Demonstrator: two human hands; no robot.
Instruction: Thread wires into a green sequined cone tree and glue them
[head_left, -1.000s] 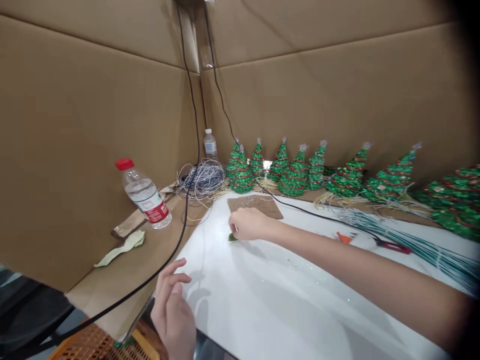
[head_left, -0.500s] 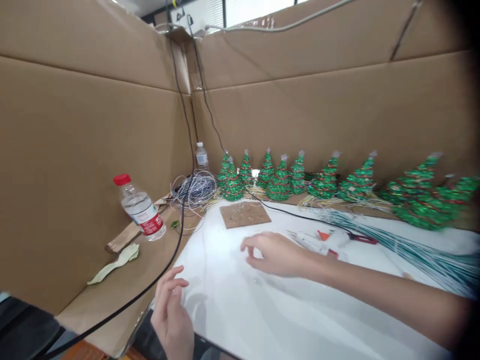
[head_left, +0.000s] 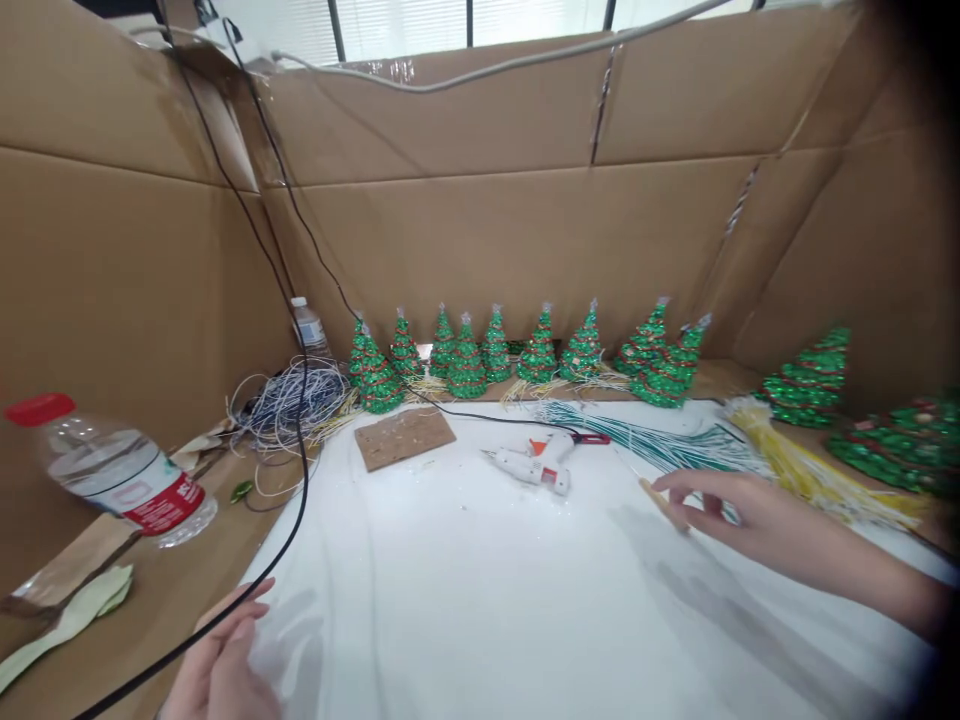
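My right hand is over the right part of the white tabletop, with its fingertips on a thin tan stick that has a fine tip. Below the black cable at the lower left, my left hand hovers by the table's edge, fingers loosely apart and holding nothing. A white glue gun with an orange part lies in the middle of the table, beside red-handled scissors. The brown board rests to the left of it.
Several green tinsel trees line the back. Teal-and-white strands and yellow strands lie at the right. A tangle of wire and a red-capped bottle are at the left. A black cable hangs across the left side.
The view has turned to the right. My right hand has moved right, away from the middle of the table, and is now at the tan stick. My left hand remains near the front left edge.
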